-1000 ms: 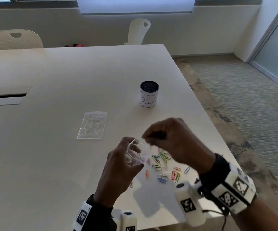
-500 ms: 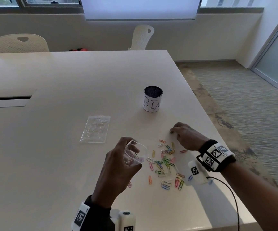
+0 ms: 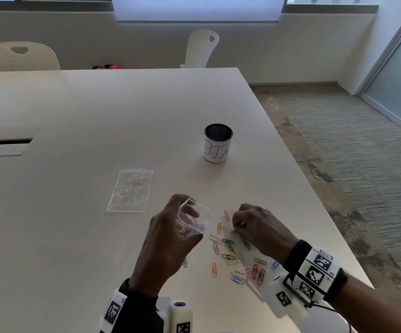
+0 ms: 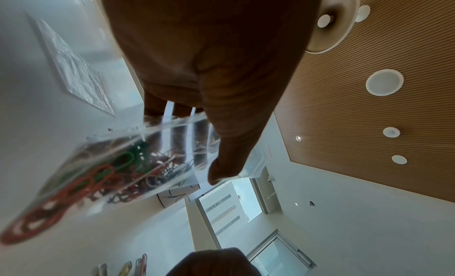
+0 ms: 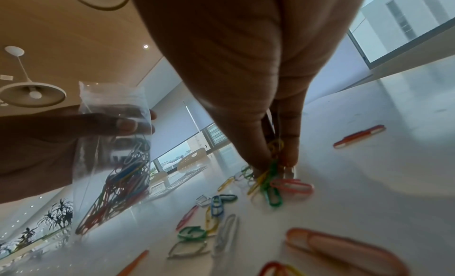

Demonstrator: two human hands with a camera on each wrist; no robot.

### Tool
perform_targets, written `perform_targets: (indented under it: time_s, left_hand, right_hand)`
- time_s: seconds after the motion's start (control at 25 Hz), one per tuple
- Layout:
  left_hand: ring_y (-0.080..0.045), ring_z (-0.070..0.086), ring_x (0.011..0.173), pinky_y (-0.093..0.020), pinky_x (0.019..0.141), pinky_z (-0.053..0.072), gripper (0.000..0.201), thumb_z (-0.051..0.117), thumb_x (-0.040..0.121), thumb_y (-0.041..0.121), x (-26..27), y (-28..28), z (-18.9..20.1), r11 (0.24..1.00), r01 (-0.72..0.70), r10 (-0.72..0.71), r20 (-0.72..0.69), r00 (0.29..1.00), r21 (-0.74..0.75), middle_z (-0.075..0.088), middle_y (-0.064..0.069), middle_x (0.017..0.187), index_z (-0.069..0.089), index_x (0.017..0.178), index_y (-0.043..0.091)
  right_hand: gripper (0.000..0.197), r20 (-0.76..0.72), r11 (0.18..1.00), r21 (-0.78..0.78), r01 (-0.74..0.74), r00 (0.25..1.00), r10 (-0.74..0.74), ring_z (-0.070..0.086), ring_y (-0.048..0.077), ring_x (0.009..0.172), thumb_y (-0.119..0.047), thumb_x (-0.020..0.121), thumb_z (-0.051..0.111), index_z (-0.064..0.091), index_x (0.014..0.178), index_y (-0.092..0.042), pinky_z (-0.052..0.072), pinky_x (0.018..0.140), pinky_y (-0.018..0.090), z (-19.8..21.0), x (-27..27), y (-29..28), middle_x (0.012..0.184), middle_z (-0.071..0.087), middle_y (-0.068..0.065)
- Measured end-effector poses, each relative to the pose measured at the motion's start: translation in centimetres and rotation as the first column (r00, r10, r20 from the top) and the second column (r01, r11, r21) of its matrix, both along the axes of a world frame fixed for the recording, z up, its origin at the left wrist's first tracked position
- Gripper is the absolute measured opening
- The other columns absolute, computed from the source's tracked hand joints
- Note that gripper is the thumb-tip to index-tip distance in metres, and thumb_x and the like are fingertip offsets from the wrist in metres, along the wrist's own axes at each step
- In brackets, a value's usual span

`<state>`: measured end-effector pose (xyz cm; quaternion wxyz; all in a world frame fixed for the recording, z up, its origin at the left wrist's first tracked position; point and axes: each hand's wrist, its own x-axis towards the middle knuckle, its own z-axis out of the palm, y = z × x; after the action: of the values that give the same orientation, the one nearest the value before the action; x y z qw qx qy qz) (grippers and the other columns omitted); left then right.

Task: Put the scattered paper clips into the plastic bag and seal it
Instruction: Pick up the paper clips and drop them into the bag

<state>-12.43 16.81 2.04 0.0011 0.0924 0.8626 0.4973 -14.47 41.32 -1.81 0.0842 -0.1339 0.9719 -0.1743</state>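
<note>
My left hand (image 3: 170, 234) holds a small clear plastic bag (image 3: 194, 221) upright above the table, its mouth open; several coloured paper clips lie inside the bag (image 4: 115, 169) (image 5: 118, 175). My right hand (image 3: 239, 225) is just right of it, down at the table, pinching a few green and yellow paper clips (image 5: 272, 163) between thumb and fingertips. Several more coloured paper clips (image 3: 230, 253) lie scattered on the white table (image 3: 74, 236) between and below my hands.
A second clear plastic bag (image 3: 132, 189) lies flat on the table to the left. A black mesh cup with a white "BIN" label (image 3: 217, 144) stands beyond the clips. The table's right edge (image 3: 314, 205) runs close to my right hand.
My right hand went from the bag's mouth out to the far clips, then came back toward the bag and now pinches a few clips at the table. The left hand keeps the bag up.
</note>
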Motion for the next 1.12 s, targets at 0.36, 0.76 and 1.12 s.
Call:
perform_targets:
  time_s: [0.36, 0.76, 1.12]
  left_hand:
    - [-0.002, 0.073, 0.082, -0.022, 0.066, 0.061, 0.046, 0.087, 0.081, 0.019, -1.0, -0.2, -0.6, 1.000, 0.007, -0.007, 0.020, 1.000, -0.016, 0.073, 0.016, 0.096, 0.058, 0.113, 0.036]
    - [-0.002, 0.072, 0.080, -0.011, 0.062, 0.053, 0.046, 0.086, 0.078, 0.013, -1.4, 0.5, -0.5, 0.999, 0.028, -0.028, 0.012, 1.000, -0.028, 0.074, 0.014, 0.089, 0.059, 0.109, 0.033]
    - [-0.002, 0.070, 0.084, -0.008, 0.064, 0.051, 0.044, 0.086, 0.078, 0.013, -1.4, 0.1, -0.7, 1.000, 0.015, -0.015, -0.009, 1.000, -0.019, 0.073, 0.015, 0.090, 0.059, 0.107, 0.031]
  right_hand:
    - [0.009, 0.146, 0.930, -0.300, 0.213, 0.974, -0.175, 0.075, 0.008, 0.075, -0.010, 0.086, 0.081, 0.083, 0.091, -0.016, 0.063, 0.077, 0.021, 2.3, -2.2, 1.6, 0.085, 0.080, -0.001]
    - [0.011, -0.006, 0.846, -0.533, 0.000, 1.000, -0.003, 0.075, 0.008, 0.075, -0.011, 0.085, 0.083, 0.083, 0.093, -0.018, 0.063, 0.074, 0.028, 10.3, -1.1, -5.4, 0.083, 0.079, -0.004]
    - [0.008, -0.060, 0.853, -0.522, -0.020, 0.998, -0.013, 0.076, 0.002, 0.076, -0.013, 0.088, 0.081, 0.083, 0.095, -0.017, 0.062, 0.077, 0.023, 11.0, -1.4, -6.2, 0.084, 0.081, -0.005]
